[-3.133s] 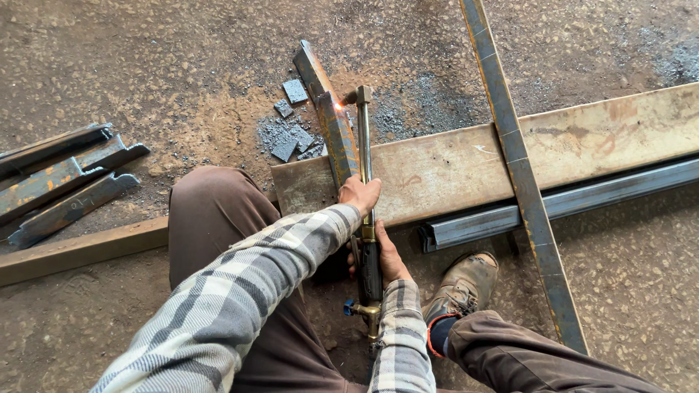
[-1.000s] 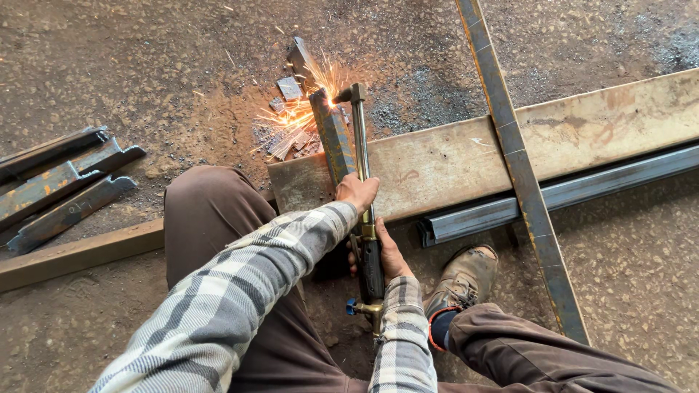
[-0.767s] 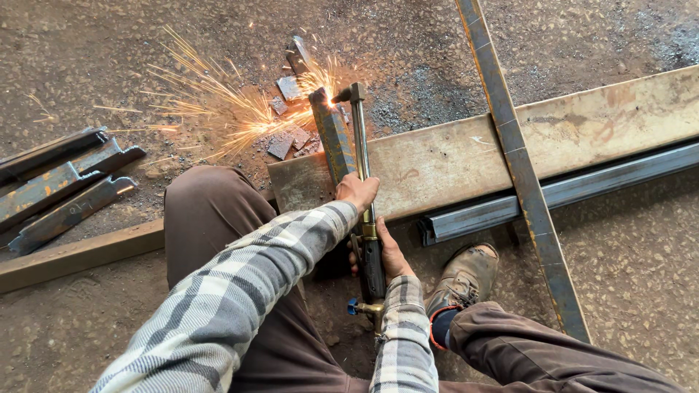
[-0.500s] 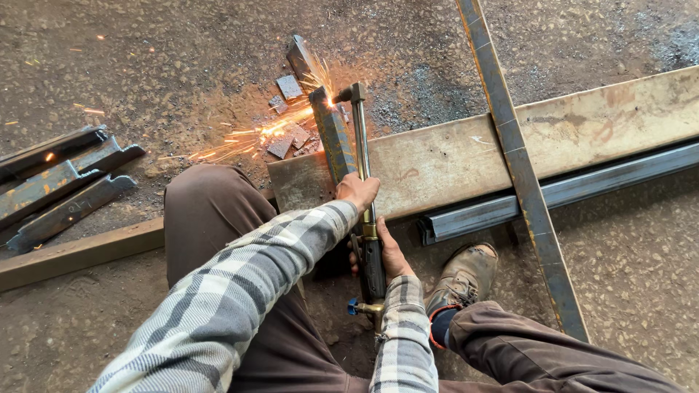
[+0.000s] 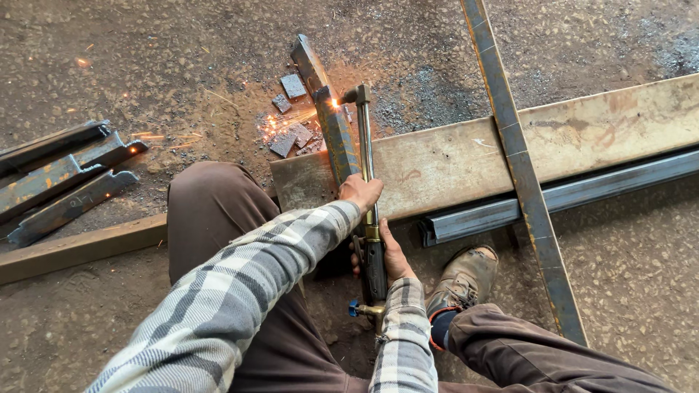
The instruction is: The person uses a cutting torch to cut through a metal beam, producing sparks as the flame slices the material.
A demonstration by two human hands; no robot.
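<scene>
A gas cutting torch (image 5: 366, 160) runs from my lap out to a lit tip that touches a narrow steel bar (image 5: 329, 120) lying across a wide steel plate (image 5: 480, 156). A bright orange flame glows at the tip and a few sparks fly to the left. My left hand (image 5: 360, 193) grips the torch tube near the plate's front edge. Further back, my right hand (image 5: 393, 255) is wrapped around the black and brass torch handle. Both sleeves are grey plaid.
Several small cut-off steel pieces (image 5: 291, 109) lie on the ground left of the bar. A pile of angle-iron offcuts (image 5: 62, 175) lies at far left. A long flat strip (image 5: 520, 167) crosses the plate diagonally, above a steel channel (image 5: 561, 196). My boot (image 5: 462, 276) rests below it.
The big shower of sparks to the left has died down to a small glow and a few sparks at the torch tip. Hands and torch stay where they were.
</scene>
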